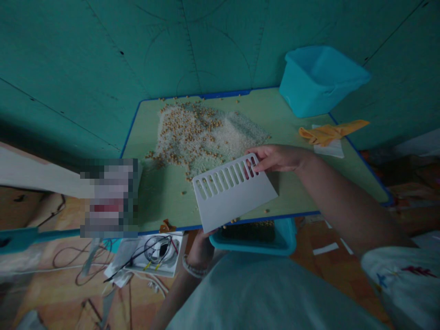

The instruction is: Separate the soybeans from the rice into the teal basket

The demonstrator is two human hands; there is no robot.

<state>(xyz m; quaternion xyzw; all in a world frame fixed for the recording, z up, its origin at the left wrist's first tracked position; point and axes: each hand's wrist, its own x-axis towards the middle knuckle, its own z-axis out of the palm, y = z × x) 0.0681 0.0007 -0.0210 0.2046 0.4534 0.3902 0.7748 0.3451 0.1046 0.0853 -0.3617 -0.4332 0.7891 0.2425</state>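
Note:
My right hand point(270, 158) grips the upper right corner of a white slotted plastic scraper point(237, 199), with some fingers showing through its slots. The scraper is tilted over the table's near edge. Below that edge, my left hand point(202, 245) is closed at the left end of a turquoise bin point(254, 247); most of its fingers are hidden under the scraper's corner. Dark grains and some yellow beans lie in this bin. Beyond the scraper spreads a heap of white rice grains point(240, 130) mixed with yellow-brown beans point(192, 126), densest on the left.
A second turquoise bin point(309, 94) stands at the table's back right. Near it an orange cloth point(326, 133) lies on white paper point(332, 149). Loose beans dot the green table point(158, 197). Cables in a white box point(161, 254) lie on the floor, left. A green wall backs the table.

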